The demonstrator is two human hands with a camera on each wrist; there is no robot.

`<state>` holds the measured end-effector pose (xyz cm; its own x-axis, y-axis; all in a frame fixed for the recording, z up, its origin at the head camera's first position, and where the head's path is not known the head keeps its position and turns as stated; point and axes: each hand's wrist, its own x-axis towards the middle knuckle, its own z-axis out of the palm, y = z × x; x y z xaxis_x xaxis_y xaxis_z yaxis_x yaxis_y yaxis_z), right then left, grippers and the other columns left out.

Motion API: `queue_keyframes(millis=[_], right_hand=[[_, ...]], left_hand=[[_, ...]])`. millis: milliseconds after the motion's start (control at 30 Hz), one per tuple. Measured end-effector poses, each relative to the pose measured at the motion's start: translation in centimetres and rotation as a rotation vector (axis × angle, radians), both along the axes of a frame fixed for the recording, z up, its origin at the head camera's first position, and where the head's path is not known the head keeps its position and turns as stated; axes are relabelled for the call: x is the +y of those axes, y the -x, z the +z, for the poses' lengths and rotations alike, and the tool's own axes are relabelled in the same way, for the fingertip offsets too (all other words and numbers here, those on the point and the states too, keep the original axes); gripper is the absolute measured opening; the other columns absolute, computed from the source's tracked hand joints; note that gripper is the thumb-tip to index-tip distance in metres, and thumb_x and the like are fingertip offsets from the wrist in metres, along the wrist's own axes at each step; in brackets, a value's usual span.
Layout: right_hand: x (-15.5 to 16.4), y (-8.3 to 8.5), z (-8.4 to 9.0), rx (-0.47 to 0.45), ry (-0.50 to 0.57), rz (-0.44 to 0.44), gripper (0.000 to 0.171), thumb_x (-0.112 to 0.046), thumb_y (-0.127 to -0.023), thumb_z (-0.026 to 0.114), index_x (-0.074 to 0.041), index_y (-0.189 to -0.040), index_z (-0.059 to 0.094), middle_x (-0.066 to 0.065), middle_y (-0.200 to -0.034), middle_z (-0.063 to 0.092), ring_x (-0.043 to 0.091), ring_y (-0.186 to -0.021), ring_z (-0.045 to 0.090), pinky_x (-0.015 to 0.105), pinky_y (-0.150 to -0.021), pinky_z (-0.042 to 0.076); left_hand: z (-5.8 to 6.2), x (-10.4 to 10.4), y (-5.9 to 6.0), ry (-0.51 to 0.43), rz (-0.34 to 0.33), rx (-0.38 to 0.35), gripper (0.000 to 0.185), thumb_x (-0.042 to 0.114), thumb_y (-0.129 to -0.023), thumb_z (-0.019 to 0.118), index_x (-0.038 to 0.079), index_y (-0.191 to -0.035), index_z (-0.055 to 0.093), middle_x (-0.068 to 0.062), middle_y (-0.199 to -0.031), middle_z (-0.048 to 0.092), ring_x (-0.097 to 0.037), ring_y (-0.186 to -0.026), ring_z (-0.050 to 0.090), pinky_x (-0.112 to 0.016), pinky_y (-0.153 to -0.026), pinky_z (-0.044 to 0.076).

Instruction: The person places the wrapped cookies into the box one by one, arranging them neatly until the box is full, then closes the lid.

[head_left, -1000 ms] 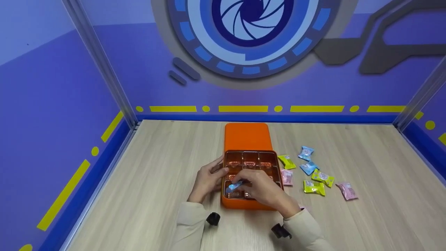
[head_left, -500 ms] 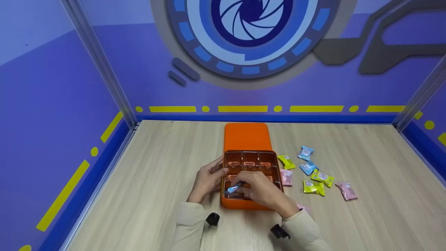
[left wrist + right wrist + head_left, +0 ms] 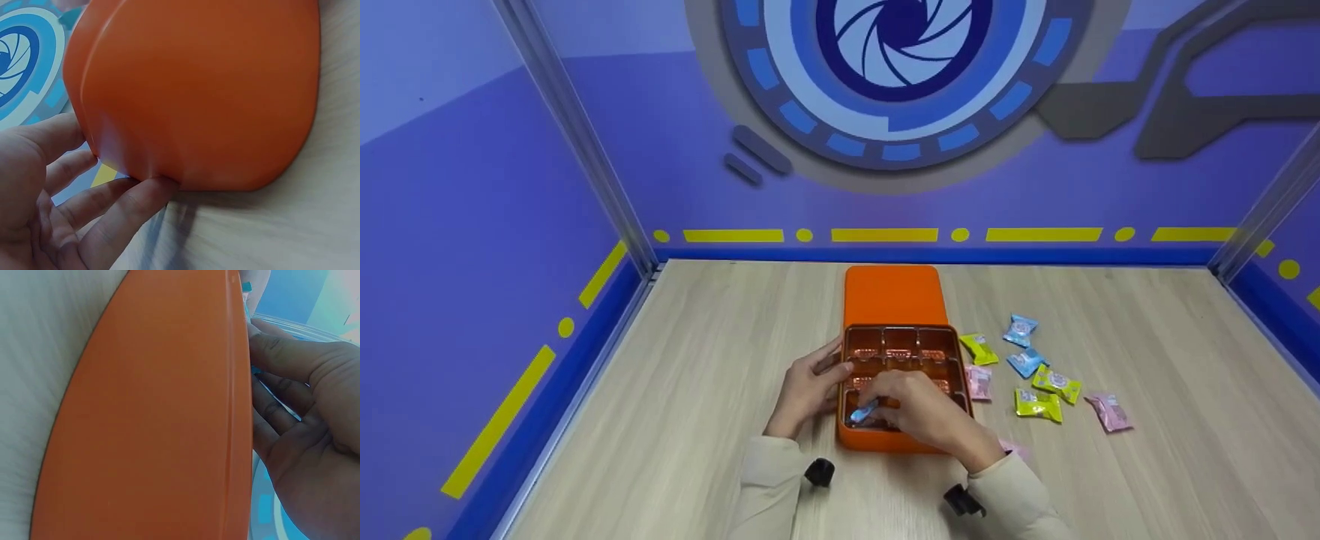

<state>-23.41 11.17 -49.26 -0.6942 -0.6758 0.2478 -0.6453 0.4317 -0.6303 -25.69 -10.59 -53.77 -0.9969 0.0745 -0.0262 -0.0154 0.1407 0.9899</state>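
Two hands at an orange box (image 3: 894,439) on the tabletop (image 3: 697,390).
The left hand (image 3: 810,386) rests straight-fingered against its left wall, steadying it; the right hand (image 3: 919,409) pinches a blue candy (image 3: 861,412) over the near-left compartment.

Loose wrapped sweets on wooden tabletop (image 3: 697,390): green (image 3: 977,347), blue (image 3: 1020,328), pink (image 3: 1109,412). Orange lid (image 3: 892,295) flat behind them. Purple walls (image 3: 472,187).
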Motion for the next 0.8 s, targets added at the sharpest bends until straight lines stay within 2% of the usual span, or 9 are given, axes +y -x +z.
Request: queue_keyframes(millis=[300,800], right_hand=[[-0.11,-0.04,-0.03,0.066,-0.028,0.015,0.024,0.006,-0.091,0.080,-0.012,-0.108,0.082,-0.005,-0.107,0.078,0.013,-0.099,0.071,0.037,-0.095,0.059],[-0.32,-0.08,-0.20,0.059,-0.058,-0.005,0.022,0.005,-0.092,0.079,-0.012,-0.106,0.084,-0.004,-0.107,0.079,0.015,-0.103,0.070,0.039,-0.097,0.058]], left_hand=[[0.15,-0.14,-0.16,0.026,-0.025,0.030,0.059,0.025,-0.104,0.073,0.016,-0.159,0.053,-0.021,-0.148,0.060,-0.033,-0.127,0.065,-0.044,-0.087,0.063],[0.06,-0.09,-0.09,-0.010,-0.024,0.007,0.058,0.024,-0.103,0.074,0.018,-0.158,0.054,-0.021,-0.147,0.061,-0.033,-0.124,0.067,-0.046,-0.084,0.063]])
